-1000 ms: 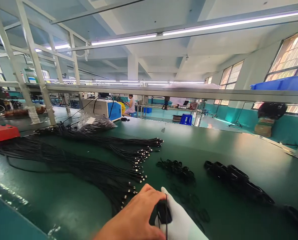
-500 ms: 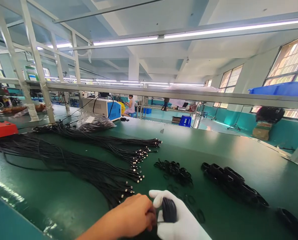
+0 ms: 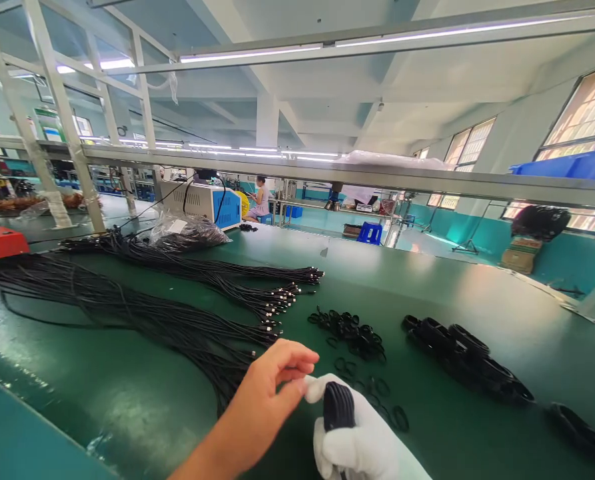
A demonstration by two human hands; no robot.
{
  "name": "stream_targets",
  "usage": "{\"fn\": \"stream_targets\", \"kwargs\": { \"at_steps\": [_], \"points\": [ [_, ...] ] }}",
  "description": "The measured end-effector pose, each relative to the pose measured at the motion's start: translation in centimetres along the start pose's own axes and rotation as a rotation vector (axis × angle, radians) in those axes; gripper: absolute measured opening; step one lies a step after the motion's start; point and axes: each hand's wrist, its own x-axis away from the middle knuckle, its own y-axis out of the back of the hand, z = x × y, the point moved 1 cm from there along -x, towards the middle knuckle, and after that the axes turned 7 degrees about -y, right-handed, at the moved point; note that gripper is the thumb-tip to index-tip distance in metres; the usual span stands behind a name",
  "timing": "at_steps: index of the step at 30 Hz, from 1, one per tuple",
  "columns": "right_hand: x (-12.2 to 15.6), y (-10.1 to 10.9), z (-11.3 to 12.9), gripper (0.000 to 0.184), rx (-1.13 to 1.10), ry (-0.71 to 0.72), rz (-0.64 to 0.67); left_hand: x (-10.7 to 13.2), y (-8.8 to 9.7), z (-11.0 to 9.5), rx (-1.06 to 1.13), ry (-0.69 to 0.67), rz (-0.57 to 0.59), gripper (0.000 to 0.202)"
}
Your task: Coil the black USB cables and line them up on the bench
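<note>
Head view showed a pile of little black rings (image 3: 350,331) lying on a green bench (image 3: 477,283). Nearer to the person than the pile, the right hand (image 3: 360,440), in a white glove, was wrapped around a black coil of cable (image 3: 338,405) (its loops sat side by side in neat rows). The left hand (image 3: 263,393) was bare, just beside the glove and on the near left side of the pile. Its fingers were bent, with a gap between them and the thumb; whether its thumb tip touched the glove, I could not tell. Some loose rings (image 3: 400,418) lay just on the near side of the pile. Long black cables (image 3: 127,300) with shiny ends stretched out to its left. To its right lay a row of more black coils (image 3: 470,363). Far behind it, to the left, were a crinkly plastic bag (image 3: 187,231) and a blue and white machine (image 3: 202,202).
</note>
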Motion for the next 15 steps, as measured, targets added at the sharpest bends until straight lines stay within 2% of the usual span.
{"fn": "stream_targets", "kwargs": {
  "at_steps": [3, 6, 9, 13, 15],
  "points": [
    [-0.2, 0.3, -0.7, 0.05, 0.04, -0.098, 0.015, 0.2, -1.2, 0.3, -0.435, -0.242, 0.112, 0.043],
    [-0.2, 0.6, -1.2, 0.046, 0.016, -0.145, 0.064, 0.1, -2.0, 0.8, -0.647, -0.302, 0.122, 0.044],
    [-0.3, 0.9, -1.6, 0.054, -0.039, -0.158, 0.085, 0.0, -2.3, 1.1, -0.678, -0.261, 0.066, 0.043],
    [-0.4, 1.1, -2.0, 0.047, -0.166, -0.127, 0.181, 0.1, -2.2, 1.4, -0.629, -0.231, 0.009, 0.038],
    [-0.4, 1.0, -2.4, 0.049, -0.208, -0.092, 0.204, 0.3, -2.1, 1.7, -0.581, -0.226, -0.022, 0.037]
  ]
}}
